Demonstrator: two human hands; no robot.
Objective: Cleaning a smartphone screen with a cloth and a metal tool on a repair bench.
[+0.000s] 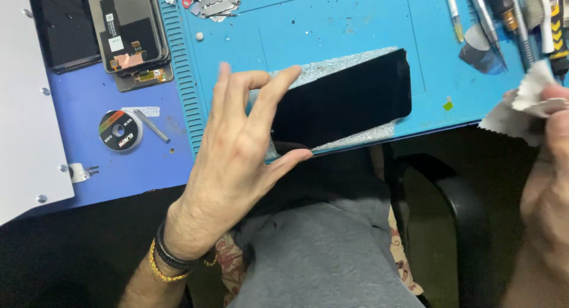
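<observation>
Left hand (237, 148): fingers clamped on black phone screen (344, 100) above blue mat (320, 29). Right hand (548, 166): fingers pinched on pale cloth (521, 109). Farther left: round tape reel (120, 130), white-labelled panel stack (127, 26).

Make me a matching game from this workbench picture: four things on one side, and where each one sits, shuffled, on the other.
Things
1. black phone screen
2. white cloth
3. tape roll
4. tweezers

Places
A. top right of the blue mat
B. pinched in the right hand
C. held by the fingers of the left hand
D. on the table left of the mat

Pairs: 1-C, 2-B, 3-D, 4-A
</observation>
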